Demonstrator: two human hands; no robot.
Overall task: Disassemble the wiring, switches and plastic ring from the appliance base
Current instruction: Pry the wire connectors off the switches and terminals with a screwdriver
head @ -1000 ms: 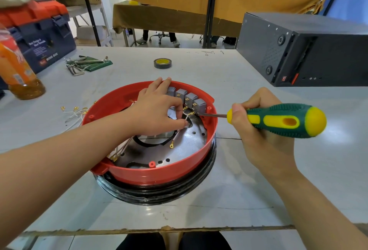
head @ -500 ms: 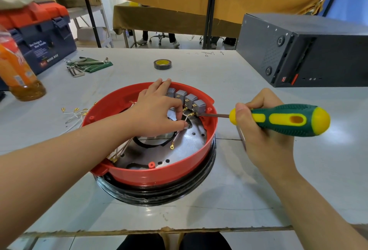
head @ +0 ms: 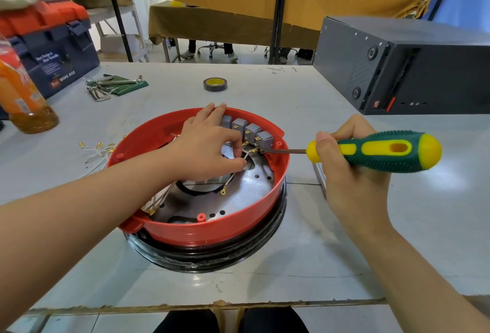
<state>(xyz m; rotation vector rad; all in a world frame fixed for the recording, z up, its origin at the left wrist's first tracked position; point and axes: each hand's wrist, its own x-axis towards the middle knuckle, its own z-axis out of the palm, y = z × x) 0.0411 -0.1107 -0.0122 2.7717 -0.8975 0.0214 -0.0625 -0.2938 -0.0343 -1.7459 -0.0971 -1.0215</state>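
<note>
Left hand (head: 209, 147) inside red ring (head: 212, 229), pinching white wire (head: 245, 159) by switches (head: 250, 132). Right hand (head: 352, 170) gripping screwdriver (head: 381, 151), tip at rightmost switch.

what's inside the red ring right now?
Inside the red ring: four grey switches along the far wall, white wires with gold terminals, and a perforated metal plate. The left hand covers the centre; the screwdriver tip reaches the rightmost switch.

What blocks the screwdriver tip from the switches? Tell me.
Nothing visible. The screwdriver in the right hand already reaches the nearest switch over the red ring; the left hand pinches a wire beside it.
</note>
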